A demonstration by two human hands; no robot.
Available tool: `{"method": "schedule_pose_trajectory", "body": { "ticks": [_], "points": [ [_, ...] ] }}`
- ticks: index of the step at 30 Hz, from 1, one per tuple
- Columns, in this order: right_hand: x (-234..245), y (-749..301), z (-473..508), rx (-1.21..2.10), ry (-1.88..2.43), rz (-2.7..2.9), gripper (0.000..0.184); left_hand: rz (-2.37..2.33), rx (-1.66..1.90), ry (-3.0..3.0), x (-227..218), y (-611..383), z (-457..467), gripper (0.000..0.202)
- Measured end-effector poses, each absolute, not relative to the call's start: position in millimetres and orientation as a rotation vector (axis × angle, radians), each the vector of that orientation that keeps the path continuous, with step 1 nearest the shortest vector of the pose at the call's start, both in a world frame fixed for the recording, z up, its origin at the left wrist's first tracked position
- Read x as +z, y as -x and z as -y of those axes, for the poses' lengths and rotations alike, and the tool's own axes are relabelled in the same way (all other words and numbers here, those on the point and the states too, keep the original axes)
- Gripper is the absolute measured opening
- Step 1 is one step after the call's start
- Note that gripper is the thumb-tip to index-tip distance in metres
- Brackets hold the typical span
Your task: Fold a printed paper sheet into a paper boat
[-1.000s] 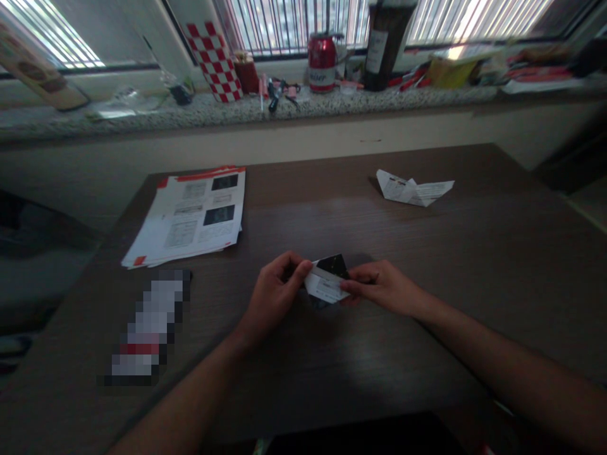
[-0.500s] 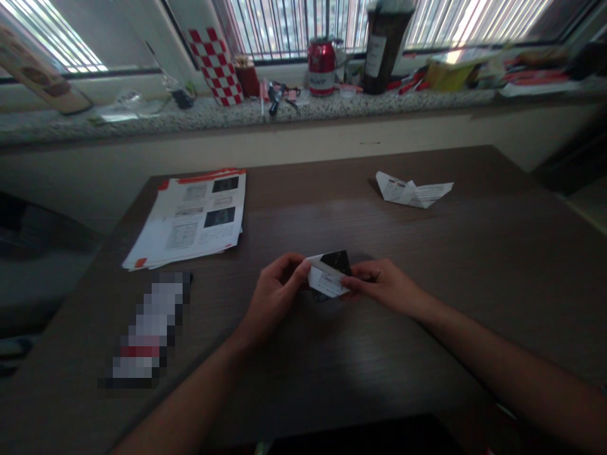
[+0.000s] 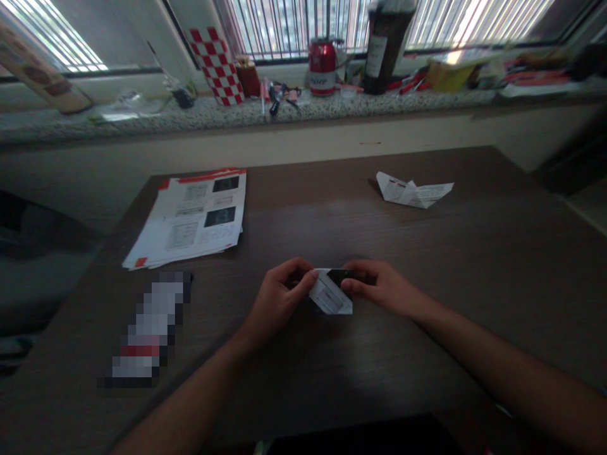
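Between my hands is a small piece of folded paper, white with print and a dark patch along its upper right edge. My left hand pinches its upper left corner between thumb and fingers. At the upper right, by the dark patch, my right hand grips the paper with thumb in front and fingers behind. Its lower corner points down and to the right, just above the table. The fingertips behind the paper are hidden.
A folded paper boat sits at the back right of the brown table. On the left lie a stack of printed sheets and a pixelated oblong object. A red can stands on the stone windowsill.
The folded paper has turned and tilted, so its lower right corner now hangs lower and its top edge is level. My right hand has shifted its grip up to the top right corner.
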State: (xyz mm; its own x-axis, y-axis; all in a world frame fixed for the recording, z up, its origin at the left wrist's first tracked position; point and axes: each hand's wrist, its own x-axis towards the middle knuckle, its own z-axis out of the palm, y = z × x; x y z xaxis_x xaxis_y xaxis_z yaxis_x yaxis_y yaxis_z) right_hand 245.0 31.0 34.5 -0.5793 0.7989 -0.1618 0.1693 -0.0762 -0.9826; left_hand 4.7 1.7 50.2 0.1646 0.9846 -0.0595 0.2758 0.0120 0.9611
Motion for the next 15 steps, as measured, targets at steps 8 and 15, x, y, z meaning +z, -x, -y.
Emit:
{"method": "schedule_pose_trajectory", "body": {
  "ticks": [8,15],
  "points": [
    [34.4,-239.4,-25.9,1.56,1.078,1.746,0.023,-1.215,0.744,-1.6,43.5,-15.5,2.2,0.025],
    [35.2,-240.4,-25.6,1.41,1.149,1.703,0.022,-1.228,0.806,-1.48,47.6,-15.8,3.0,0.016]
  ]
}}
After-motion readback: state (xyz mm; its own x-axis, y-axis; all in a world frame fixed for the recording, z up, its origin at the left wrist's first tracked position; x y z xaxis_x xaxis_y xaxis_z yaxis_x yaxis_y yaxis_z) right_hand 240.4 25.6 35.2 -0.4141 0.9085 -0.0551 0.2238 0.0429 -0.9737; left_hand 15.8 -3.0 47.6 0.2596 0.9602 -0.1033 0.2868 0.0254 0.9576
